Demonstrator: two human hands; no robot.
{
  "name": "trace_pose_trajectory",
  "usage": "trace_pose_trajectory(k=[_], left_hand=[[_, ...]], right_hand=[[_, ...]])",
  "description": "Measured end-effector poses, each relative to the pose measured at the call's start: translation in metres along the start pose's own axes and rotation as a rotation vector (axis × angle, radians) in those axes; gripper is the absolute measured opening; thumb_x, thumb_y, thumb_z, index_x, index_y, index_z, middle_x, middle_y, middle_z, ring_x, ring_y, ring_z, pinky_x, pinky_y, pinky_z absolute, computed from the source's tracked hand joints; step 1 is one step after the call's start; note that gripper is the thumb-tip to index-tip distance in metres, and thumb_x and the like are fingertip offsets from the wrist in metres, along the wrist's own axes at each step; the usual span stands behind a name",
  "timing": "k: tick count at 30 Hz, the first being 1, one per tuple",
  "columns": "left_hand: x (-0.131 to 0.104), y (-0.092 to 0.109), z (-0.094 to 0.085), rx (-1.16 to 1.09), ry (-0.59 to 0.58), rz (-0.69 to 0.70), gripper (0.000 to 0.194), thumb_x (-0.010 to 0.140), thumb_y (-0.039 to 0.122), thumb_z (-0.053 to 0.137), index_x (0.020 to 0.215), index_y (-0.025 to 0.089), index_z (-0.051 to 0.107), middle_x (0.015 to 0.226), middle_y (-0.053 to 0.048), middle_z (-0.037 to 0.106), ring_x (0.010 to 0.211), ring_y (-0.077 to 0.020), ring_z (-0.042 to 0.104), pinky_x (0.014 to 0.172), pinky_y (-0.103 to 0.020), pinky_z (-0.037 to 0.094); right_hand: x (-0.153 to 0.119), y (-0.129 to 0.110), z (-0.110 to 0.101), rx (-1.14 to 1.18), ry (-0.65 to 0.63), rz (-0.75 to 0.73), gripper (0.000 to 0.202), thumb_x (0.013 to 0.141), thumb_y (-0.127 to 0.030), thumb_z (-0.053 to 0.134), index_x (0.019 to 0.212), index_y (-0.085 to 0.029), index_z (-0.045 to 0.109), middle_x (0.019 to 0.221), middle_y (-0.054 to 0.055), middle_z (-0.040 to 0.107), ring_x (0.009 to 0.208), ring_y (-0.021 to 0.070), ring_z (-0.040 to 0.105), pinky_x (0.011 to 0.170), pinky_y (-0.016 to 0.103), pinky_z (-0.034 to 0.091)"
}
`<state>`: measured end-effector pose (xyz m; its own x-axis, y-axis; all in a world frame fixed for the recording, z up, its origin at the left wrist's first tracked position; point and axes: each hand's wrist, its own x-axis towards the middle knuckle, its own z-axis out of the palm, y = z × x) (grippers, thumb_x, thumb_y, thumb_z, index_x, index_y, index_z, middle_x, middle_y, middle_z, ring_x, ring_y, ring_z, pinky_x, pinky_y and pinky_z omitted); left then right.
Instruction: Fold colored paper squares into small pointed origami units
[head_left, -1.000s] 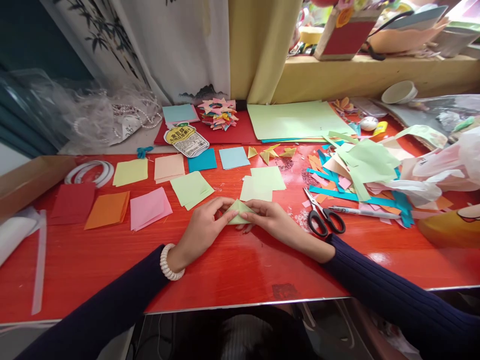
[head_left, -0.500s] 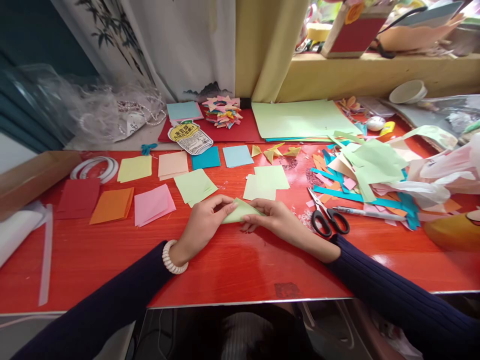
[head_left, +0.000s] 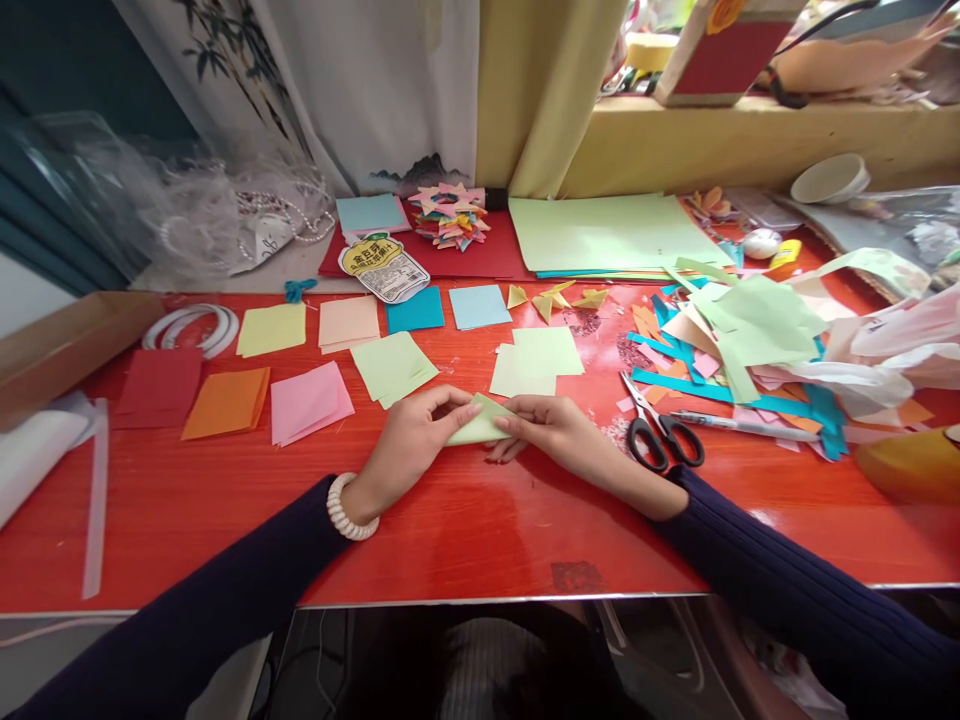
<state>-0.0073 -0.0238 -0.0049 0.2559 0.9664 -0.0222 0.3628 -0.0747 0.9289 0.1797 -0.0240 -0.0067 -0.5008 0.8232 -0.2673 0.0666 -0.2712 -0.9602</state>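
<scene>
A small folded piece of light green paper (head_left: 480, 425) is held between my two hands, low over the red table (head_left: 480, 520). My left hand (head_left: 412, 435) pinches its left side, thumb on top. At its right side my right hand (head_left: 553, 430) grips it, the thumb lying across the paper and some fingers underneath. Just beyond the hands lie light green paper squares (head_left: 536, 362) and another green stack (head_left: 394, 367). Black-handled scissors (head_left: 660, 430) rest beside my right forearm.
Coloured paper stacks, such as pink (head_left: 311, 402) and orange (head_left: 225, 403), line the left. Folded yellow pieces (head_left: 553, 300) sit farther back near a star-shaped paper ornament (head_left: 451, 215). Paper scraps (head_left: 765, 330) and a pen (head_left: 739, 425) are at the right.
My right thumb has slid slightly inward over the folded green paper, covering more of its right side. Both hands keep their hold. The whole view has shifted a little.
</scene>
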Motion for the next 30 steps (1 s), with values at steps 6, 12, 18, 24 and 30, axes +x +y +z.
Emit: trace_pose_trajectory(k=[6, 12, 18, 24, 30], left_hand=[[0.000, 0.000, 0.000, -0.014, -0.018, -0.018, 0.027, 0.081, 0.044, 0.056, 0.082, 0.017, 0.064, 0.077, 0.000, 0.063, 0.070, -0.0123, 0.054, 0.062, -0.022, 0.042], [-0.001, 0.001, 0.001, -0.033, -0.019, -0.031, 0.024, 0.080, 0.041, 0.058, 0.081, 0.018, 0.064, 0.076, 0.000, 0.064, 0.069, -0.0116, 0.055, 0.062, -0.021, 0.044], [-0.001, 0.000, 0.001, -0.030, -0.028, -0.024, 0.025, 0.081, 0.042, 0.057, 0.082, 0.018, 0.064, 0.076, 0.000, 0.063, 0.067, -0.0117, 0.054, 0.060, -0.022, 0.042], [-0.003, -0.001, 0.000, 0.096, -0.023, 0.020, 0.024, 0.084, 0.040, 0.053, 0.082, 0.019, 0.062, 0.078, 0.000, 0.063, 0.072, -0.0133, 0.055, 0.065, -0.025, 0.041], [-0.002, -0.005, 0.002, 0.439, 0.004, 0.153, 0.018, 0.086, 0.030, 0.052, 0.075, 0.018, 0.061, 0.075, 0.001, 0.062, 0.076, -0.0147, 0.051, 0.073, -0.030, 0.039]], right_hand=[[0.000, 0.000, -0.001, -0.010, -0.012, -0.001, 0.028, 0.082, -0.043, 0.056, 0.086, -0.015, 0.061, 0.071, 0.005, 0.070, 0.069, 0.0156, 0.068, 0.069, 0.030, 0.054], [-0.002, -0.003, 0.000, -0.045, -0.022, -0.013, 0.027, 0.084, -0.042, 0.053, 0.085, -0.017, 0.061, 0.074, 0.005, 0.070, 0.072, 0.0168, 0.068, 0.072, 0.033, 0.054], [-0.001, -0.001, 0.001, -0.107, -0.030, -0.035, 0.024, 0.086, -0.039, 0.050, 0.087, -0.018, 0.060, 0.075, 0.005, 0.069, 0.074, 0.0174, 0.068, 0.073, 0.034, 0.055], [-0.012, 0.003, 0.000, -0.812, 0.250, -0.603, 0.023, 0.087, -0.024, 0.051, 0.107, -0.018, 0.060, 0.107, 0.010, 0.065, 0.100, 0.0221, 0.060, 0.087, 0.041, 0.049], [-0.025, 0.015, 0.002, -1.099, -0.103, -0.827, 0.034, 0.088, -0.019, 0.049, 0.122, -0.018, 0.056, 0.120, 0.007, 0.060, 0.115, 0.0218, 0.054, 0.101, 0.042, 0.044]])
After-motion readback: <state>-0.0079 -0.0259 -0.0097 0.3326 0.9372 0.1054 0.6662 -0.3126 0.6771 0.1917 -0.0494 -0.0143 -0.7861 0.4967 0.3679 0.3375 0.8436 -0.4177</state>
